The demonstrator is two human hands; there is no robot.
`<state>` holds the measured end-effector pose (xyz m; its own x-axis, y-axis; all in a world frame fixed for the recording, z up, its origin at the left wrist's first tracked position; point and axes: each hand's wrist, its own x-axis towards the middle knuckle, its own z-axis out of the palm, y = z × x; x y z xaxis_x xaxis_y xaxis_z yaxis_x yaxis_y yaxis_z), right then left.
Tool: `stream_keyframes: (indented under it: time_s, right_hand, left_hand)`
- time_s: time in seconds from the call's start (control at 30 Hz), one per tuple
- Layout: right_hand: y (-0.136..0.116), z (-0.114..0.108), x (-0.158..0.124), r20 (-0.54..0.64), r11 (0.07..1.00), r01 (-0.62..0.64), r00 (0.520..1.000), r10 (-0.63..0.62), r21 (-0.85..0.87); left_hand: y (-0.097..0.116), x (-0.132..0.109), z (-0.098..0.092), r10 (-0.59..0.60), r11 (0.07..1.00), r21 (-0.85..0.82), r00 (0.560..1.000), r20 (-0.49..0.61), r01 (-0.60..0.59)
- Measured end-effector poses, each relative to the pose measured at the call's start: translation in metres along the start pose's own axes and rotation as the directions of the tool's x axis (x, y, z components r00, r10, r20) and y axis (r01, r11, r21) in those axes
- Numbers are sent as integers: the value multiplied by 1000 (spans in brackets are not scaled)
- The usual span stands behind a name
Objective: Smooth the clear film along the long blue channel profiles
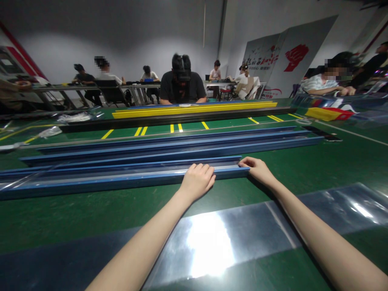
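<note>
A long blue channel [121,184] lies on the green table, with a pale strip and some clear film inside it. My left hand [198,180] is closed over its near wall, a little short of the right end, with the fingers reaching inside. At that right end, my right hand [256,169] is curled with thumb and fingers pressed together around the channel's tip. Whether it also pinches the film inside is hidden. In front of the channel, a wide clear plastic sheet [257,230] lies flat under both forearms and reflects the lights.
Just behind lie more blue channels [182,150]. Farther back are a black channel [182,118] and a yellow channel [194,109]. A phone [332,138] lies right of them. Crumpled film [74,117] sits far left. A person [182,83] sits opposite; several others work around.
</note>
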<state>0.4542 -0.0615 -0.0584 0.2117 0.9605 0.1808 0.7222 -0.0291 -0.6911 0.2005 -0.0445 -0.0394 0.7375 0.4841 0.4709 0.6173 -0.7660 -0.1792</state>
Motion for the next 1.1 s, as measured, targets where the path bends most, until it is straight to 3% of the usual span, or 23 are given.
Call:
stream_keyframes:
  time_s: [0.97,1.1]
  right_hand:
    - [-4,-1,0,-15,998,-3,1000,4,57]
    - [-7,-2,-2,-82,1000,30,996,-29,9]
  left_hand:
    - [0,-1,3,10,1000,14,998,-55,-9]
    - [0,0,3,8,1000,13,999,-51,-7]
